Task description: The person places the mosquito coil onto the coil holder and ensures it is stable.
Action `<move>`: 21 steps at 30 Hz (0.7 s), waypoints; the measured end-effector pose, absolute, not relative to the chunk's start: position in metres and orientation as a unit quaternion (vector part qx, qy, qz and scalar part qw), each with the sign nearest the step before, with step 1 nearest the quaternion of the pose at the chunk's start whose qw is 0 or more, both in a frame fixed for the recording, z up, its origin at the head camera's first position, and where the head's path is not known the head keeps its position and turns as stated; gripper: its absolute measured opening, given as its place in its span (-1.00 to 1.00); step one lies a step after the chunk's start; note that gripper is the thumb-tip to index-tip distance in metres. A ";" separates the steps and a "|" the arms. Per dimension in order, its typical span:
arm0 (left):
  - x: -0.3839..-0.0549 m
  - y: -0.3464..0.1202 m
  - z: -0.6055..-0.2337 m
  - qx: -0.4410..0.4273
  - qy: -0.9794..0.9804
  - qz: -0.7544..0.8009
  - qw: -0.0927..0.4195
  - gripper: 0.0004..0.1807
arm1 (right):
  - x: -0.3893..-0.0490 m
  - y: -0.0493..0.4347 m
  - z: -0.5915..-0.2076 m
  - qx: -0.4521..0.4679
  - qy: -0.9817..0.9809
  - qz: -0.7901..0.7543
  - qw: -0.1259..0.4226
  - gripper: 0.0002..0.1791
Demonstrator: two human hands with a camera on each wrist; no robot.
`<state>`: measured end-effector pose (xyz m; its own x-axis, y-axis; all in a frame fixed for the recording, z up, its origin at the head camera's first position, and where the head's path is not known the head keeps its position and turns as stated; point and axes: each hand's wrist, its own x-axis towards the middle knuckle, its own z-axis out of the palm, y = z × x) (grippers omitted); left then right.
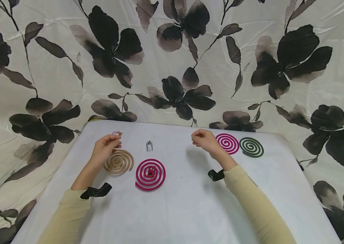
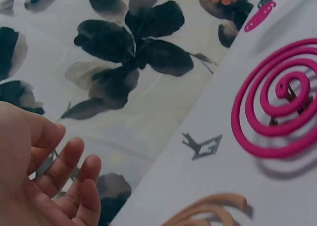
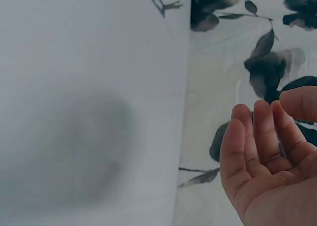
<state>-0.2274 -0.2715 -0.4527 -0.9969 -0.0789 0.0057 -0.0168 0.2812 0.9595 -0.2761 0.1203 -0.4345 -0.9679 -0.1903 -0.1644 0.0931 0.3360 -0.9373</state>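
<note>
My left hand (image 1: 107,147) is raised at the table's back left, beyond the tan spiral coil (image 1: 119,162). Its fingers curl loosely in the left wrist view, nothing visible between them; a small pinkish item (image 1: 117,133) shows just past the fingertips in the head view. My right hand (image 1: 205,140) hangs over the table, loosely curled and holding nothing, left of a magenta coil (image 1: 227,143). Between the hands is a small silver metal stand (image 1: 149,146) with prongs. Nearer me, another magenta coil (image 1: 145,183) sits raised over a brownish piece (image 1: 151,172) at its centre.
A dark green coil (image 1: 251,147) lies at the right, beside the farther magenta one. The white table (image 1: 187,210) ends at the back against a hanging cloth (image 1: 147,67) with dark flowers. Black straps (image 1: 96,191) circle both wrists.
</note>
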 end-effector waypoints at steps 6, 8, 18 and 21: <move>-0.243 -0.249 -0.441 -0.014 -0.801 -0.598 -0.018 -0.67 | -0.277 0.143 -0.431 -0.020 0.819 -0.560 0.120 -0.77; -0.248 -0.240 -0.440 -0.018 -0.800 -0.599 -0.030 -0.66 | -0.277 0.151 -0.431 -0.018 0.824 -0.554 0.116 -0.77; -0.268 -0.195 -0.440 -0.032 -0.792 -0.607 -0.060 -0.69 | -0.277 0.190 -0.434 -0.011 0.830 -0.550 0.098 -0.72; -0.276 -0.181 -0.442 -0.041 -0.784 -0.615 -0.074 -0.70 | -0.277 0.200 -0.437 -0.003 0.834 -0.544 0.091 -0.69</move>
